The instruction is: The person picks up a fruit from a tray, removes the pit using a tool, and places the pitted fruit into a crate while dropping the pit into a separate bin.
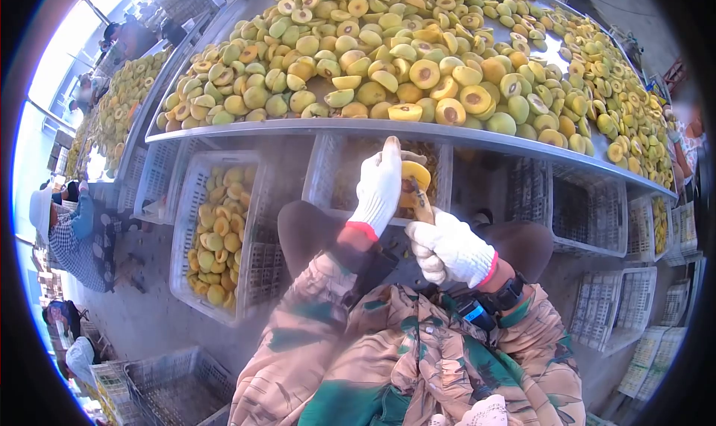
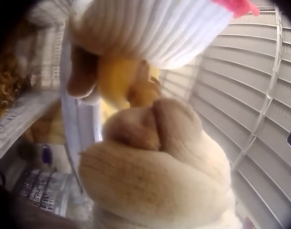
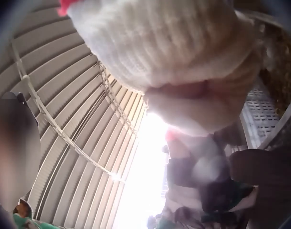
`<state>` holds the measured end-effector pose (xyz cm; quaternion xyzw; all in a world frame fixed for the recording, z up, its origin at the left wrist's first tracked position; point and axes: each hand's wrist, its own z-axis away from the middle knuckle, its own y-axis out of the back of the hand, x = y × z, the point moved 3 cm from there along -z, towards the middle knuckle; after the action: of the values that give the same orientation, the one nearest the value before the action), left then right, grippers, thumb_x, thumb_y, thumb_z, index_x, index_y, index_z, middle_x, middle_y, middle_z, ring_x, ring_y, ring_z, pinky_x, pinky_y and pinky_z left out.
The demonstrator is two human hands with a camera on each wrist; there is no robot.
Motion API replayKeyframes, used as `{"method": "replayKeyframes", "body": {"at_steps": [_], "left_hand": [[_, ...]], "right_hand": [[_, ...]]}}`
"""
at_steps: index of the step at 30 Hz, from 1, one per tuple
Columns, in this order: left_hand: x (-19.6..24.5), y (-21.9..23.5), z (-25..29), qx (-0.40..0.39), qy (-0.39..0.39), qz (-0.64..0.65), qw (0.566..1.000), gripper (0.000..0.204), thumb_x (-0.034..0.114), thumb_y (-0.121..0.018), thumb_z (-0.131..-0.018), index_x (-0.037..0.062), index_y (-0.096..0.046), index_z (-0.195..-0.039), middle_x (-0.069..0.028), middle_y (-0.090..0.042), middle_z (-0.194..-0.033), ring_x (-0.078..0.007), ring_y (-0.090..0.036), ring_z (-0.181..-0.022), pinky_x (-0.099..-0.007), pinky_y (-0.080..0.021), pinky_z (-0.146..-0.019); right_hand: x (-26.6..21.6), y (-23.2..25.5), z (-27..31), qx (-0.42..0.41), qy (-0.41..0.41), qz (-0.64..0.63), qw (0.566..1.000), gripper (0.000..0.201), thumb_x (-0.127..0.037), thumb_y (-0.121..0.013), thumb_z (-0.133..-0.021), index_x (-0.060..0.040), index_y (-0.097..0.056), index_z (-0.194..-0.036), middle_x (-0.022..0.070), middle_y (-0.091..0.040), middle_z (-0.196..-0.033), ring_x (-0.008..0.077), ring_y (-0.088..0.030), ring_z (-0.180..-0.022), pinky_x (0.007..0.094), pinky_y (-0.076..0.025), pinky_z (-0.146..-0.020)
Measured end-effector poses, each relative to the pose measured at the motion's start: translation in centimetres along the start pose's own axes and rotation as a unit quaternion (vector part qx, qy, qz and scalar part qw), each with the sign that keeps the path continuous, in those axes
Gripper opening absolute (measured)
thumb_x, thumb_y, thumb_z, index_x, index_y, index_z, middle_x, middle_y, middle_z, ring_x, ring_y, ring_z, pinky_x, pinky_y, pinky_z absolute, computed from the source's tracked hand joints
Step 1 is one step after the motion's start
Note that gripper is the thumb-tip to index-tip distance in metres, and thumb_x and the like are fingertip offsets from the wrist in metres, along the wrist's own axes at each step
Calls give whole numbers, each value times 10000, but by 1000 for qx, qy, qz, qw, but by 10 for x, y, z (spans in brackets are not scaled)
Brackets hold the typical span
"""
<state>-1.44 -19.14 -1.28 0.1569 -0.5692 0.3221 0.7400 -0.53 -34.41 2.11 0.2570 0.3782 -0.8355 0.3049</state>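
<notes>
In the head view my left hand (image 1: 379, 187), in a white knit glove with a red cuff, holds a yellow peach half (image 1: 418, 175) below the metal table's front edge. Its cut face turns toward my right hand (image 1: 453, 248), gloved the same way. That hand grips the light brown handle of a small pitting tool (image 1: 424, 211), whose dark working end is at the cut face. The left wrist view shows the peach half (image 2: 113, 81) close up, with the tool against it. The right wrist view shows mostly glove, and the tool is hidden there.
Halved peaches (image 1: 358, 49) heap over the metal table (image 1: 373, 130) ahead. Under its edge stands a crate (image 1: 321, 176) with scraps. To the left, another crate (image 1: 186, 224) contains peach halves. More crates (image 1: 589, 210) stand at right. A person (image 1: 74, 232) sits far left.
</notes>
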Motion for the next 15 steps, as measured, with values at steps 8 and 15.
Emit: {"method": "replayKeyframes", "body": {"at_steps": [8, 15], "left_hand": [[10, -13, 12, 70, -107, -10, 992, 568, 402, -354, -1041, -12, -716, -897, -114, -716, -813, -167, -653, -680, -281, -528, -664], [-1, -12, -4, -58, 5, 87, 995, 592, 453, -362, -1037, -11, -718, -949, -119, -717, -832, -179, -667, -742, -290, -537, -730]], "right_hand": [[-3, 2, 0, -12, 3, -26, 1000, 167, -199, -563, -972, -120, -430, -1035, -18, -432, -677, 70, -396, -467, 248, -344, -400], [-6, 1, 3, 45, 13, 20, 999, 130, -181, -557, -976, -118, -448, -1008, -41, -403, -640, 52, -363, -433, 224, -308, -380]]}}
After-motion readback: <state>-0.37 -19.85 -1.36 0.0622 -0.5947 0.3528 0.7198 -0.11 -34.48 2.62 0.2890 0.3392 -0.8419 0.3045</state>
